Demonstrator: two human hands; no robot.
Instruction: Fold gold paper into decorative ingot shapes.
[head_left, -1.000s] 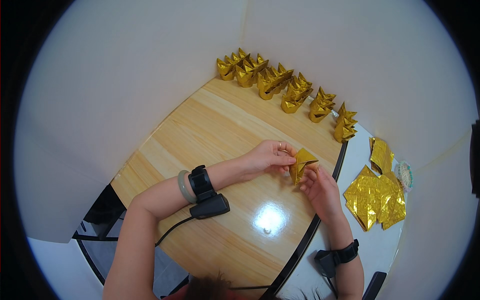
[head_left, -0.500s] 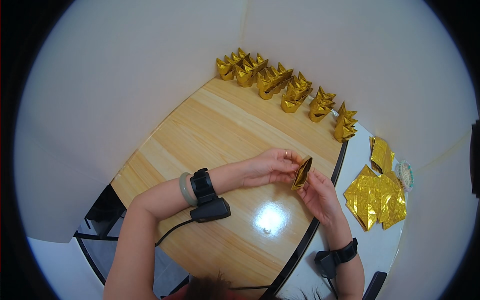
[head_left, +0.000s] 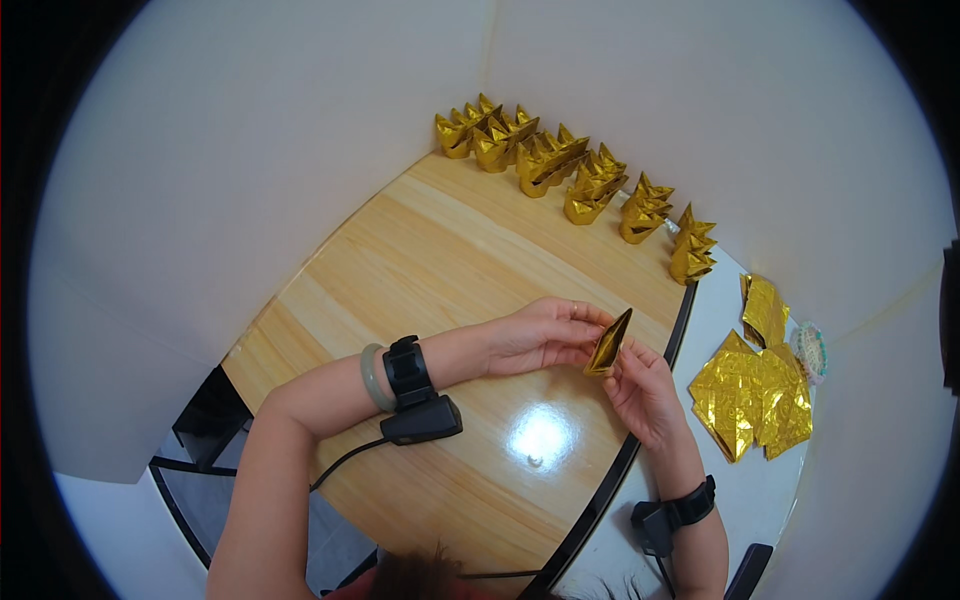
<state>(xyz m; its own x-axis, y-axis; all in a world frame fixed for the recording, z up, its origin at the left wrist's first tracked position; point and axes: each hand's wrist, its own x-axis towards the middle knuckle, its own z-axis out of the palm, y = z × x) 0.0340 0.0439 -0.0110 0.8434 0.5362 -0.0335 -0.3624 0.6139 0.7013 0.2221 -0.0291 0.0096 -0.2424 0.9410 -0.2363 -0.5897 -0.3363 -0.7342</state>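
Between my two hands, above the right part of the wooden table, is a small folded gold foil paper piece [head_left: 609, 346] with a narrow pocket-like opening facing up. The fingers of my left hand [head_left: 553, 335] pinch its left side. My right hand [head_left: 646, 393] grips its lower right side, thumb and fingers closed on it. Some fingertips are hidden behind the foil. Several rows of finished-looking folded gold paper ingots [head_left: 548, 160] stand along the back edge of the table.
On the white surface to the right lie flat gold foil sheets [head_left: 755, 395], a folded gold stack [head_left: 764, 308] and a pale beaded ring-shaped item [head_left: 810, 351]. The wooden table [head_left: 400, 260] meets white walls at left and back; a black edge strip divides it from the white surface.
The foil piece has turned slightly more upright, and its opening looks narrower and more pointed at the top. My right fingers have shifted a little along its side.
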